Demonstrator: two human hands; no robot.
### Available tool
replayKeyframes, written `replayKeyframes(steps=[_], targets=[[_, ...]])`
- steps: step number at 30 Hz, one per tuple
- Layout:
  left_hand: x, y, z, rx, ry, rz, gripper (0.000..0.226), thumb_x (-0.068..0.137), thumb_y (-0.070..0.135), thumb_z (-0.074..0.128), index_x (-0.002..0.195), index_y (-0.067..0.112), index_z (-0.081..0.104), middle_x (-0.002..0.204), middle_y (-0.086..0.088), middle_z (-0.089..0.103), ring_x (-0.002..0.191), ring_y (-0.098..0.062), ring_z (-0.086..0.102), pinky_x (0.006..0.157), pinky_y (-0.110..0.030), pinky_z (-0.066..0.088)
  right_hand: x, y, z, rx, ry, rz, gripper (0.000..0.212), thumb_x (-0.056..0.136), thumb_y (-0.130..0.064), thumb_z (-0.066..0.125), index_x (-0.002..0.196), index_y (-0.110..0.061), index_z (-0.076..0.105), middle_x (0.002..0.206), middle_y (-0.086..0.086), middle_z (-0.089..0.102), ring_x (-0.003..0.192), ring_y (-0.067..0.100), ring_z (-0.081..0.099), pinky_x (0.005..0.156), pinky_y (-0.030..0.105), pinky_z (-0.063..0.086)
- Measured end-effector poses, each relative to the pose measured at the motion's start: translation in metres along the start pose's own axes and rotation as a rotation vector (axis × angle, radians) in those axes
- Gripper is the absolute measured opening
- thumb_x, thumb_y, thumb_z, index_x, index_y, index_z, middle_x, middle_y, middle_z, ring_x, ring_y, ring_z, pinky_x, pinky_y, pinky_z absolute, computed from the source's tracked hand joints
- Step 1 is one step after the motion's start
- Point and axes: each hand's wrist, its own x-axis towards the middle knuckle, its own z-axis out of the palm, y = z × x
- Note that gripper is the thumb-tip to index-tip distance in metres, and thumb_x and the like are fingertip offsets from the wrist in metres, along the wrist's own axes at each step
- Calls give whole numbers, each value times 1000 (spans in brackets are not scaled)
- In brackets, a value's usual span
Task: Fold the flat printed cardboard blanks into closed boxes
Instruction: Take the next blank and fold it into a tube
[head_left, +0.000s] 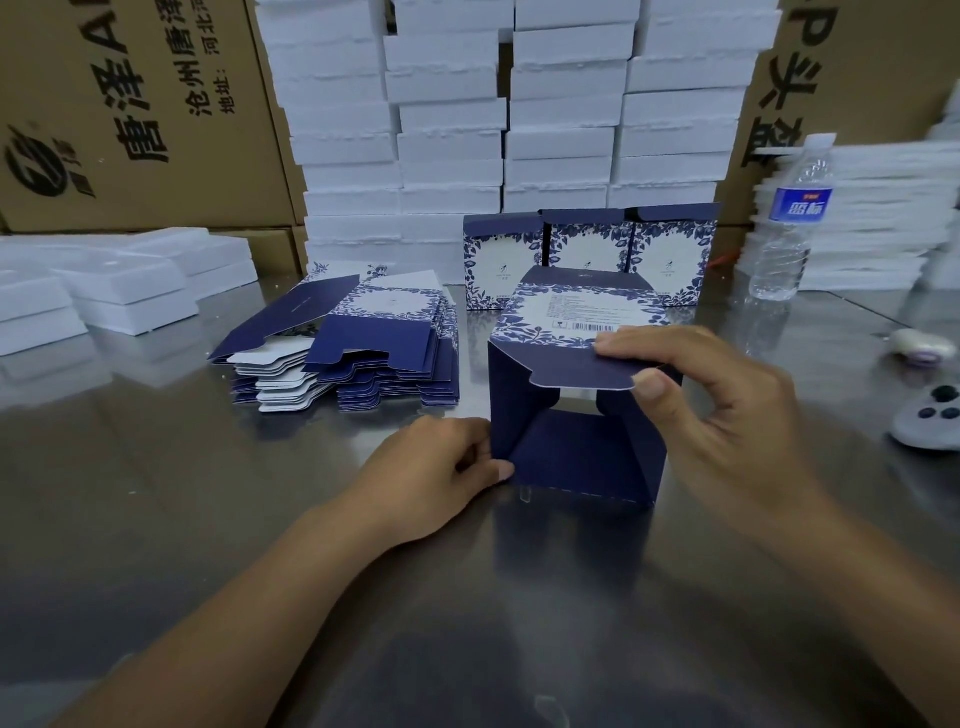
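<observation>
1. Navy floral-printed cardboard box (576, 441) lies mid-tabletop on its side, open mouth toward the near edge, axis near-to-far.
2. Barcode panel up; near flaps unclosed.
3. Left hand (441, 467) pinches the left flap; right hand (717, 405) pinches the top flap.
4. Stack of flat navy blanks (353, 358) to the left; three folded boxes (587, 249) behind; clear plastic water bottle (789, 223) to the right.

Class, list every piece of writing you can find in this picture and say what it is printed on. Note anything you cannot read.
"唐泽": large characters on the brown carton at left, followed by a cut-off "A".
"沧州唐泽": smaller line on the same carton, cut off.
"地址:河北": smallest line there, cut off.
"头盔": on the brown carton at right, after a "P".
Water bottle label: too blurred to read.
Half-folded box: fine print and barcode, too small to read.
</observation>
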Motion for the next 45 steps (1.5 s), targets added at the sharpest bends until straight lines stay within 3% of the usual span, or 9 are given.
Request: replayKeyframes(steps=[5, 7, 10, 14, 18, 23, 30, 35, 45], targets=[[-1, 4, 0, -107, 39, 50, 36, 78, 49, 68, 69, 18, 52, 63, 4, 58, 58, -9, 47, 61, -38, 44, -6, 4, 6, 62, -27, 112, 27, 92, -52, 40, 90, -36, 61, 127, -14, 45, 126, -1, 40, 96, 7, 29], [-1, 5, 2, -105, 44, 99, 40, 74, 55, 68, 68, 19, 50, 64, 4, 56, 61, -11, 50, 62, -40, 45, -7, 9, 8, -31, 26, 117, 13, 87, -38, 57, 96, -30, 57, 120, -13, 48, 120, -4, 42, 95, 4, 27], [-1, 6, 3, -168, 109, 168, 46, 67, 65, 63, 65, 22, 48, 66, 5, 56, 63, -10, 51, 61, -33, 45, -6, 15, 7, -187, 49, 55, 33, 78, -29, 67, 108, -22, 55, 107, -12, 50, 104, 6, 47, 89, 4, 30], [1, 14, 3, -367, 352, 216, 36, 71, 56, 66, 72, 28, 44, 72, 7, 55, 64, -5, 49, 60, -15, 38, -4, 17, 1, -440, 34, -168, 35, 84, -32, 65, 108, -8, 61, 102, 2, 59, 98, 19, 49, 85, 17, 34], [0, 28, -2, -444, 653, 190, 25, 76, 49, 65, 89, 38, 46, 90, 14, 56, 84, -4, 57, 74, -18, 46, -2, 18, 0, -517, 88, -304, 28, 86, -28, 66, 100, -3, 67, 95, 9, 65, 89, 23, 50, 81, 24, 39], [-6, 39, -9, -294, 667, 316, 31, 86, 36, 60, 116, 30, 54, 125, 14, 54, 122, 1, 46, 102, -13, 33, -3, 13, 4, -464, 106, -340, 25, 85, -25, 70, 96, -2, 68, 94, 9, 67, 87, 23, 53, 77, 30, 45], [-5, 48, -6, -138, 813, 512, 16, 87, 18, 64, 95, 7, 72, 100, 12, 61, 96, -11, 61, 83, -43, 50, -4, 0, 12, -296, 148, -263, 18, 85, -23, 66, 91, -7, 72, 87, 5, 65, 83, 21, 54, 72, 39, 46], [-5, 52, -4, -138, 854, 514, 12, 86, 15, 65, 86, 6, 72, 90, 7, 65, 85, -14, 60, 73, -42, 49, -4, -4, 13, -232, 179, -202, 15, 85, -22, 66, 83, -9, 72, 78, 3, 62, 76, 22, 53, 70, 31, 43], [-4, 55, -6, -101, 862, 458, 15, 85, 18, 63, 78, 7, 70, 80, 2, 69, 78, -13, 56, 77, -27, 38, -2, -1, 8, -222, 150, -229, 18, 85, -25, 65, 85, -9, 72, 81, 0, 65, 77, 23, 58, 70, 40, 47]])
